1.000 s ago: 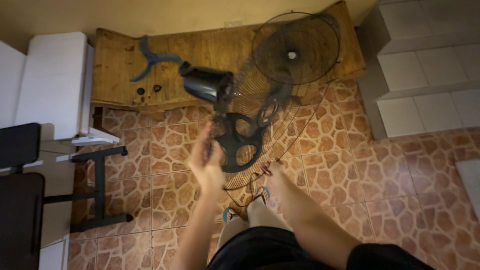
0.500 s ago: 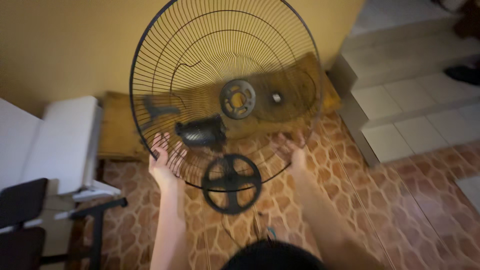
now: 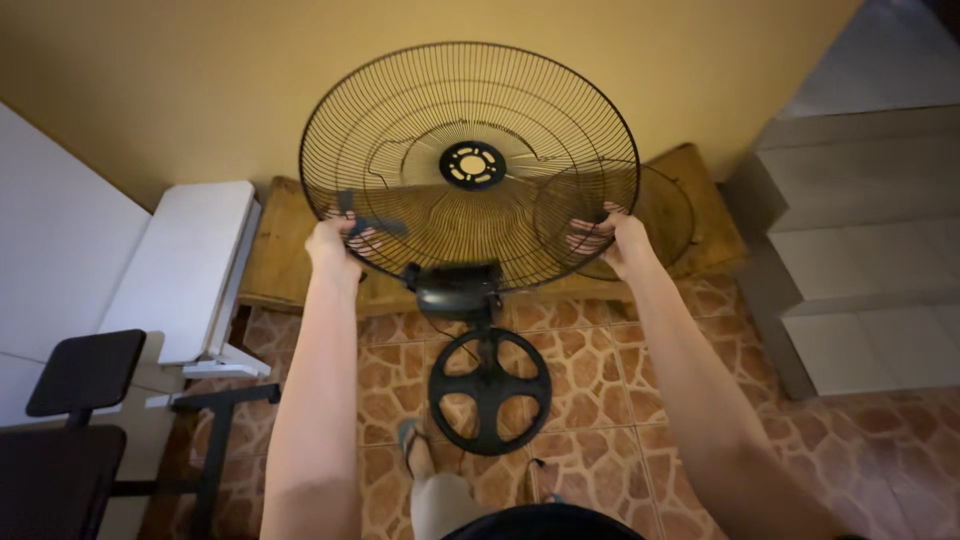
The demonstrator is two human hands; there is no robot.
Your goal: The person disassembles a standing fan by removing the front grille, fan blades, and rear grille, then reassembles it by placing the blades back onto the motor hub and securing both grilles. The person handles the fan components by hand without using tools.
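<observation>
A low wooden desk (image 3: 300, 250) stands against the yellow wall (image 3: 200, 80) at twelve o'clock. A second wire fan guard (image 3: 660, 215) lies on the desk towards one o'clock. A round black fan base (image 3: 490, 390) rests on the stone-patterned floor tiles (image 3: 620, 420) at six o'clock. White panels (image 3: 190, 265) and a black padded seat (image 3: 85, 372) sit at nine o'clock; grey tiled steps (image 3: 860, 240) rise at three o'clock.

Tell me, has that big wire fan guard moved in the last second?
Yes. The wire fan guard was low, near the round fan base on the floor; now both hands hold it raised, upright against the yellow wall, above the wooden table.
</observation>
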